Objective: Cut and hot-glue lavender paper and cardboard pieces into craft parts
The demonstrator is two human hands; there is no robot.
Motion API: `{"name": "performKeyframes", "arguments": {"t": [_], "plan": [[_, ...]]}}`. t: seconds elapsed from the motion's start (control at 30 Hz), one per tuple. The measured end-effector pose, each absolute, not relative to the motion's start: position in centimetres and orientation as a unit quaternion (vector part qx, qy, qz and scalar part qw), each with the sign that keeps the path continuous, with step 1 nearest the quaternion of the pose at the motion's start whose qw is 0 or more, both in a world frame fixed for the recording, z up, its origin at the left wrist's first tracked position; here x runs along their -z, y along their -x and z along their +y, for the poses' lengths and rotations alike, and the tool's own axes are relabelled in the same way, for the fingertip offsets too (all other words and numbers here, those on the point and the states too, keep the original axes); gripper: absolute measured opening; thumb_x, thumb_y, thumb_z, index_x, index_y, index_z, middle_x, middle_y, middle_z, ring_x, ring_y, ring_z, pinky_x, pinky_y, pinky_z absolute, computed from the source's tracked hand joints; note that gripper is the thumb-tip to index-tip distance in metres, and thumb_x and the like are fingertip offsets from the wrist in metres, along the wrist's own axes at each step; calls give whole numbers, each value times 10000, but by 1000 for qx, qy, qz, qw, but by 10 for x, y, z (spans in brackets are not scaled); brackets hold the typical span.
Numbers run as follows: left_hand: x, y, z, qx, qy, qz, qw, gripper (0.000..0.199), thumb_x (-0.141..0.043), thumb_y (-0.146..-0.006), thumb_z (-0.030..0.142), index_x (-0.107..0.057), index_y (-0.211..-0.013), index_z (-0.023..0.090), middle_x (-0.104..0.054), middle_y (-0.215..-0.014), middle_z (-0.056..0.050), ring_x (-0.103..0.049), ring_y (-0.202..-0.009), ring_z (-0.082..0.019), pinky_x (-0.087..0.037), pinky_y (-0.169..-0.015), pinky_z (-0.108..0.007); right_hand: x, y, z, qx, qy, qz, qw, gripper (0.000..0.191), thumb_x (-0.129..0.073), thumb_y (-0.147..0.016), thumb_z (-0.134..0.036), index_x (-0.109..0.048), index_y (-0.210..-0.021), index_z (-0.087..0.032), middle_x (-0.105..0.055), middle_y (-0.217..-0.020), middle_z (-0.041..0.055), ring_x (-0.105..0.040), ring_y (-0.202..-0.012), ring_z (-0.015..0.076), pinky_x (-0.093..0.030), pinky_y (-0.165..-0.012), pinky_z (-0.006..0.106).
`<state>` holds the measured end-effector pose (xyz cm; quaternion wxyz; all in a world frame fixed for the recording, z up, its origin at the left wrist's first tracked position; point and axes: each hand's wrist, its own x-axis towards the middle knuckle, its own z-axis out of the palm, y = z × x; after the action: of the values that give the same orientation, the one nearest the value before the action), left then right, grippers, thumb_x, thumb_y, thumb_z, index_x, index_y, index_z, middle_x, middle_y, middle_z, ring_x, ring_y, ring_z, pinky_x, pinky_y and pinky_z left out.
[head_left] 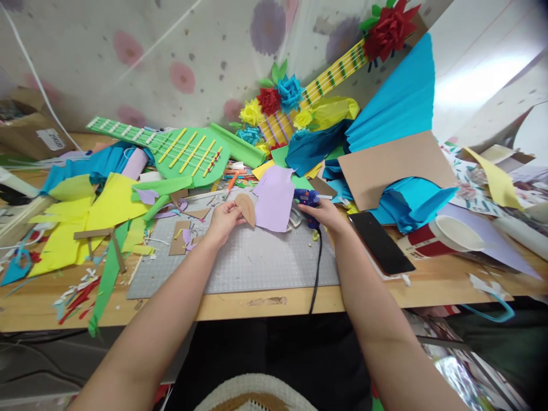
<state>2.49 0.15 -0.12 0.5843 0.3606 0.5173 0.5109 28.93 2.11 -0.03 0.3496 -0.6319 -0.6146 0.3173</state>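
Note:
Between the fingertips of my left hand (226, 221) is a small rounded piece of brown cardboard (245, 209), held just above the grey cutting mat (257, 260). My right hand (326, 216) is closed around a blue hot glue gun (307, 197), which lies low over the mat with its nozzle end toward the left. A white glue stick pokes out of its back, and a black cord runs down to the table's front edge. Between my two hands rests a sheet of lilac paper (276, 200), with the metal handles of scissors (294, 219) partly hidden beside it.
A green paper guitar (188, 154) lies at the back left, and a yellow one (334, 77) with paper flowers leans on the wall. On the right are a phone (381, 242), a paper cup (445, 235) and cut cardboard (394, 165) with blue crepe paper. Yellow paper scraps (113, 202) cover the left.

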Motion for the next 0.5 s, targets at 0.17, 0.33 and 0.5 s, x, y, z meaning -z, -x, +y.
{"name": "performKeyframes", "arguments": {"t": [0.17,0.33,0.5], "plan": [[1,-25,2,-511,-357,506,596,120,-538,-706,77,-616,-791,109,-675,-721,-51,-644,-631,-131,-543,-643,-276,-7,-291,14,-361,580,-450,576,380,-642,-625,-517,-565,-805,-192,-600,-682,5,-542,-556,109,-407,-491,228],[5,-28,2,-499,-368,508,597,107,-560,-712,90,-611,-805,107,-671,-709,-44,-649,-639,-135,-546,-659,-282,-16,-273,-1,-395,461,-504,614,388,-571,-694,-585,-542,-795,-212,-565,-646,-14,-486,-479,83,-374,-458,221],[10,-32,2,-476,-389,503,608,136,-563,-733,119,-639,-846,111,-688,-737,-51,-656,-656,-142,-544,-679,-288,-7,-239,-9,-410,577,-587,392,422,-618,-643,-585,-588,-702,-168,-499,-500,-22,-426,-442,87,-350,-450,235]]}}
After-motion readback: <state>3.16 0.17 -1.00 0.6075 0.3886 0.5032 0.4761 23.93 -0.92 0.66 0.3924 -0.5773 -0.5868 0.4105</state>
